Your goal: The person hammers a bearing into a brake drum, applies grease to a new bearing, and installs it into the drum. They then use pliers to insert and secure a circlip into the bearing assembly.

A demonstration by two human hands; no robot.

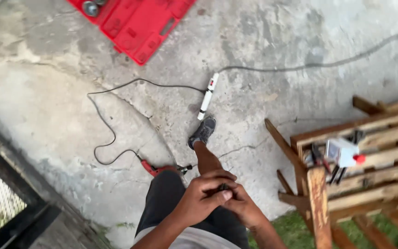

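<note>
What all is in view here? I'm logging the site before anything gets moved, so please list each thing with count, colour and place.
tool case: one, red, open on the concrete at the top.
power strip: one, white, on the concrete at centre, grey cable running off to the right.
black cord: one, looping from the strip to the drill.
drill: one, red, lying on the concrete beside the knee.
wooden frame: one, weathered brown slats, at right, partly on grass.
small white box: one, with a red knob, on the frame among dark tools.
metal mesh gate: one, black, lower left.
shoe: one, grey, extended forward.
left hand: grip closed on a small dark object.
right hand: also touching it.
</note>
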